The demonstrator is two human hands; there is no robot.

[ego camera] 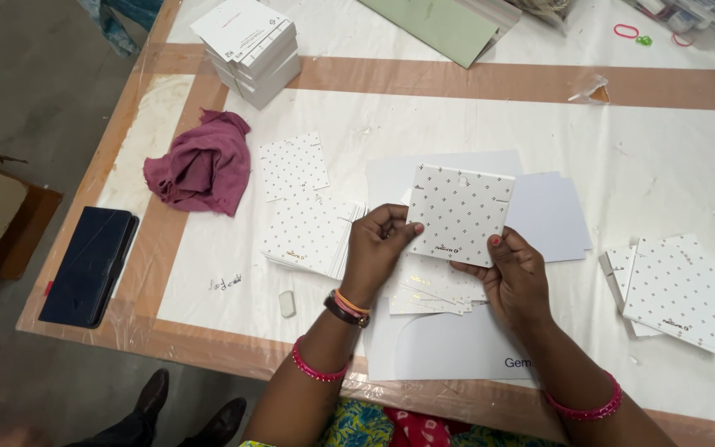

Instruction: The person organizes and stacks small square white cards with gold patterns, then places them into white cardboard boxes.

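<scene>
Holding a square white card with small dots above the table, the left hand pinched its left edge, fingers closed on it, while the right hand clamped the bottom edge (thumb on top). Under the hands lay a fanned stack of cards on grey sheets. More dotted cards sat left, another pile right. A crumpled maroon cloth and dark phone lay farther left.
</scene>
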